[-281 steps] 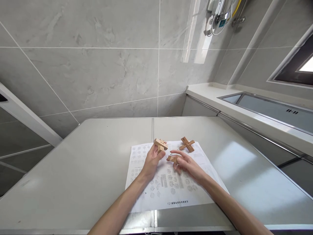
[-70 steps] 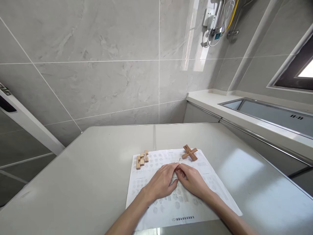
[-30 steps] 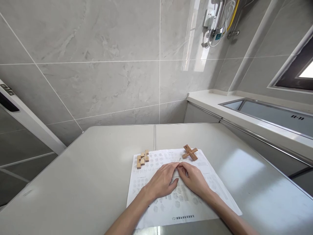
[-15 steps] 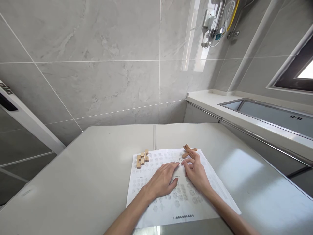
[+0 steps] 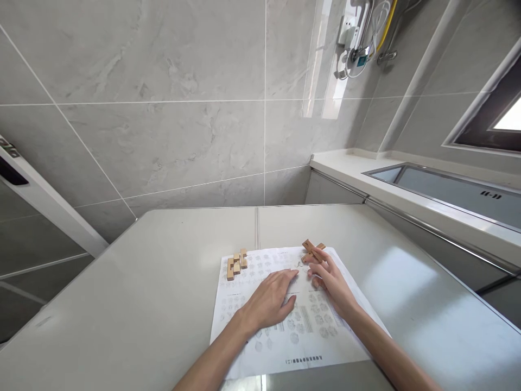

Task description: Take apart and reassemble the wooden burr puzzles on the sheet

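Observation:
A printed paper sheet lies on the table, covered with small diagrams and lines of text. My left hand rests palm down on its middle, fingers stretched out and thumb apart, holding nothing. Over the upper right part of the sheet is my right hand, its fingers apart and slightly bent. Its fingertips reach the crossed wooden puzzle pieces at the sheet's top edge and partly cover them; whether they press on the wood I cannot tell. Several notched wooden blocks stand in a cluster on the sheet's upper left corner.
The pale table has a seam running back to the grey tiled wall. At right is a white counter with an inset sink. Sockets and cables hang on the wall. A white-framed door stands at left.
My right hand has shifted slightly right, its fingers opening out from a more curled pose near the left fingertips. My left hand and the block cluster stay put.

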{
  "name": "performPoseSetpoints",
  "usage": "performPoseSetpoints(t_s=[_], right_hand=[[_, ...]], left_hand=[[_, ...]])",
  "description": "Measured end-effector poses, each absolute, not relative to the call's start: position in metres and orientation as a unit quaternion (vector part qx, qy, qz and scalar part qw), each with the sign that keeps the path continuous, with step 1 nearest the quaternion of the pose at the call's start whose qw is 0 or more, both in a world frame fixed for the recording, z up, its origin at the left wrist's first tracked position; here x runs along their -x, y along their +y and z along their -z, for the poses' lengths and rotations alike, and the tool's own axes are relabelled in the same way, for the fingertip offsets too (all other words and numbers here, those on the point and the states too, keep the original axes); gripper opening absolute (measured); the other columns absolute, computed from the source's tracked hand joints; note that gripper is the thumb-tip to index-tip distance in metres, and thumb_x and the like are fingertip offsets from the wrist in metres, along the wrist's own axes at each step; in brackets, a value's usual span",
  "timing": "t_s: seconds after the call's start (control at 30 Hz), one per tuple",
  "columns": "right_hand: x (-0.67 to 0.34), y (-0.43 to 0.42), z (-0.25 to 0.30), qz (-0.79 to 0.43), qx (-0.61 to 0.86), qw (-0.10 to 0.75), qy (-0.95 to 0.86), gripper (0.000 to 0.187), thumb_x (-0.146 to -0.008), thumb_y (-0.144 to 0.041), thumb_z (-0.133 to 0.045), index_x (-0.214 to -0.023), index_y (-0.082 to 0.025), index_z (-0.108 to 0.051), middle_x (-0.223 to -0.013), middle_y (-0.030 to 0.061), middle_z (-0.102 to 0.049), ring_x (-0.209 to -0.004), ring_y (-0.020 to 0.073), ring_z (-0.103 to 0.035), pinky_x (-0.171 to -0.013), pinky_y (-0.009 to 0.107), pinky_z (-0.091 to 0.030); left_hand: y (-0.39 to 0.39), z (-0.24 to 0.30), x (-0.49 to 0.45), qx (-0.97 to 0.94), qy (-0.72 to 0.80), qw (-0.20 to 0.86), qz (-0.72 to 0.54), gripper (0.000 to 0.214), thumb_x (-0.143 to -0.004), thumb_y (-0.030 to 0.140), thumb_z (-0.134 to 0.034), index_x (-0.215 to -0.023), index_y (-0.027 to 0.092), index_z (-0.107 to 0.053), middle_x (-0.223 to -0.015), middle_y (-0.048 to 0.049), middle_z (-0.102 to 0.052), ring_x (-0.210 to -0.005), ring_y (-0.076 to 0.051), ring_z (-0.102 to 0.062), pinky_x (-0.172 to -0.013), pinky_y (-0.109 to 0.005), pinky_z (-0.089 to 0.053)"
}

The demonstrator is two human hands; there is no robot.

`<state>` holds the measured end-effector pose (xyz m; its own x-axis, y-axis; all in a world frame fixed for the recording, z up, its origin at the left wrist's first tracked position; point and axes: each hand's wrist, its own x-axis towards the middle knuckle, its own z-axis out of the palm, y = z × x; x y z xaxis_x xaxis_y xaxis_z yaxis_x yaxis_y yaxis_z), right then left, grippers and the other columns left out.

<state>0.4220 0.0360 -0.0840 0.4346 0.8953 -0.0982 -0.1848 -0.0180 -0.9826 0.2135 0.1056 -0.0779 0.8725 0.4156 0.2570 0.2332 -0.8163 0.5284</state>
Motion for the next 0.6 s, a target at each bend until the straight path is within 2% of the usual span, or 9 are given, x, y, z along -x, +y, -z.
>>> performPoseSetpoints(t_s=[0.17,0.23,0.3,0.37,0.43,0.6], right_hand=[[-0.4203,0.0371,0.0809,-0.422,0.575,0.639,-0.289,0.045,-0.085,-0.041,-0.070,-0.127,-0.027,-0.060,-0.112,0.0057,-0.069,-0.072,0.0166,-0.060,-0.054,0.028,-0.048],[-0.4202,0.0383,0.0820,-0.416,0.578,0.641,-0.285,0.035,-0.086,-0.042,-0.070,-0.115,-0.025,-0.063,-0.098,0.0038,-0.067,-0.067,0.0157,-0.056,-0.053,0.028,-0.046],[-0.4201,0.0394,0.0844,-0.416,0.574,0.643,-0.288,0.023,-0.087,-0.042,-0.071,-0.098,-0.024,-0.061,-0.078,-0.0009,-0.060,-0.061,0.0144,-0.049,-0.051,0.027,-0.042],[-0.4196,0.0400,0.0870,-0.418,0.566,0.647,-0.293,0.027,-0.088,-0.044,-0.071,-0.084,-0.025,-0.053,-0.064,-0.0050,-0.049,-0.055,0.0132,-0.042,-0.048,0.026,-0.037],[-0.4193,0.0400,0.0884,-0.417,0.561,0.657,-0.283,0.036,-0.088,-0.047,-0.072,-0.077,-0.025,-0.046,-0.061,-0.0065,-0.043,-0.053,0.0122,-0.036,-0.047,0.025,-0.033],[-0.4190,0.0382,0.0839,-0.463,0.521,0.667,-0.263,0.045,-0.087,-0.047,-0.077,-0.072,-0.024,-0.041,-0.067,-0.0060,-0.042,-0.054,0.0095,-0.033,-0.047,0.024,-0.030]], left_hand=[[0.1056,0.0761,-0.2135,-0.935,0.174,0.248,-0.183,0.064,-0.098,0.024,-0.056,-0.156,0.030,-0.030,-0.152,-0.0103,-0.054,-0.138,-0.031,-0.054,-0.113,-0.054,-0.050],[0.1050,0.0754,-0.2135,-0.935,0.175,0.250,-0.181,0.063,-0.098,0.024,-0.056,-0.155,0.030,-0.031,-0.151,-0.0104,-0.055,-0.137,-0.030,-0.055,-0.112,-0.053,-0.050],[0.1044,0.0753,-0.2139,-0.934,0.177,0.250,-0.184,0.061,-0.098,0.024,-0.056,-0.154,0.029,-0.033,-0.149,-0.0099,-0.056,-0.136,-0.030,-0.055,-0.112,-0.053,-0.050],[0.1040,0.0762,-0.2146,-0.931,0.185,0.246,-0.197,0.058,-0.098,0.023,-0.056,-0.152,0.029,-0.037,-0.146,-0.0091,-0.059,-0.134,-0.030,-0.056,-0.111,-0.052,-0.050],[0.1040,0.0775,-0.2160,-0.924,0.206,0.240,-0.217,0.050,-0.097,0.022,-0.056,-0.146,0.028,-0.045,-0.139,-0.0086,-0.063,-0.131,-0.029,-0.059,-0.110,-0.052,-0.050],[0.1041,0.0774,-0.2215,-0.872,0.295,0.281,-0.271,0.026,-0.097,0.024,-0.056,-0.123,0.024,-0.062,-0.122,-0.0072,-0.070,-0.118,-0.027,-0.064,-0.104,-0.049,-0.051]])
